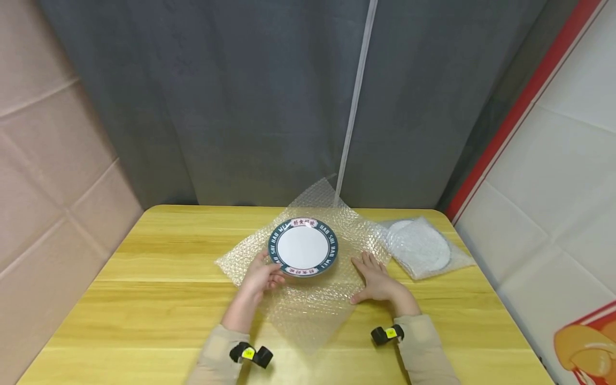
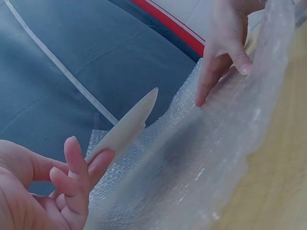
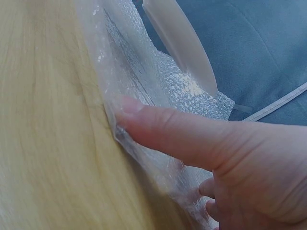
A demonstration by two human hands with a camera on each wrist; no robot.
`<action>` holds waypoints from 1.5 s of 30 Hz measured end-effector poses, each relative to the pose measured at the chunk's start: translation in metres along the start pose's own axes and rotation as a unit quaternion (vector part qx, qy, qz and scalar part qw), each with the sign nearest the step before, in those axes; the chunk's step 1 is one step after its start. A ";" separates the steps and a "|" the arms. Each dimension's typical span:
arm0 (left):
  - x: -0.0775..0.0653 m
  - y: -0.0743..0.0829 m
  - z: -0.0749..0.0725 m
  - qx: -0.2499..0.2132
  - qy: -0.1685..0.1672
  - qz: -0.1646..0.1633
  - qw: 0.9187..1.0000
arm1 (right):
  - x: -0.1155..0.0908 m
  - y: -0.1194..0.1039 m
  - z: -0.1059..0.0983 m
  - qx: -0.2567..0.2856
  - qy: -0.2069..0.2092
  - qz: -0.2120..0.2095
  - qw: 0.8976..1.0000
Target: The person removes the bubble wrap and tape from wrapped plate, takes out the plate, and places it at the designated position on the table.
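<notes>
A round plate with a white centre and a dark blue-green lettered rim is held by my left hand at its lower left edge. In the left wrist view the plate appears nearly edge-on, raised above a sheet of bubble wrap. The thumb and fingers of the left hand pinch its rim. My right hand rests on the right part of the bubble wrap, fingers spread. Its thumb presses near the sheet's edge in the right wrist view.
To the right on the wooden table lies a round white item wrapped in bubble wrap. A dark grey curtain hangs behind the table. White panels stand on the right side, and a pale wall on the left.
</notes>
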State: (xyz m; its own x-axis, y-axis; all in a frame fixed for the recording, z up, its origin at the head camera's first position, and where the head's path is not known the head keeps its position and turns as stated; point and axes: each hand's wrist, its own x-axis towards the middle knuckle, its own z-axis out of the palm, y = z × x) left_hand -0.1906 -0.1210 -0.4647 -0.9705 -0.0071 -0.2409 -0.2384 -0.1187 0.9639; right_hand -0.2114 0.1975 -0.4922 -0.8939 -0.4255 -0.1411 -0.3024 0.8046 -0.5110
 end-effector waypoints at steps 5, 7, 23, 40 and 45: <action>0.001 0.002 -0.006 -0.006 0.011 0.005 1.000 | 0.000 0.000 0.000 0.003 0.001 -0.004 1.000; 0.002 0.004 -0.009 -0.007 0.016 0.004 1.000 | -0.001 0.000 0.000 0.003 0.000 -0.003 1.000; 0.001 0.023 -0.041 -0.026 0.046 0.014 0.999 | -0.001 0.000 -0.001 0.005 -0.006 -0.011 1.000; -0.004 0.039 -0.072 -0.038 0.080 0.004 0.996 | 0.001 0.001 -0.001 0.010 -0.007 -0.013 1.000; -0.006 0.041 -0.080 -0.042 0.091 0.002 0.995 | 0.000 0.000 -0.001 0.013 -0.007 -0.016 1.000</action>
State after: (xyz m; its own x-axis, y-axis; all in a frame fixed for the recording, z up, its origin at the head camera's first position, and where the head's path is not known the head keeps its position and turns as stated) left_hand -0.1914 -0.2053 -0.4326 -0.9471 -0.1868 -0.2610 -0.2231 -0.2015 0.9537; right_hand -0.2121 0.1979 -0.4915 -0.8787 -0.4576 -0.1361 -0.3226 0.7792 -0.5373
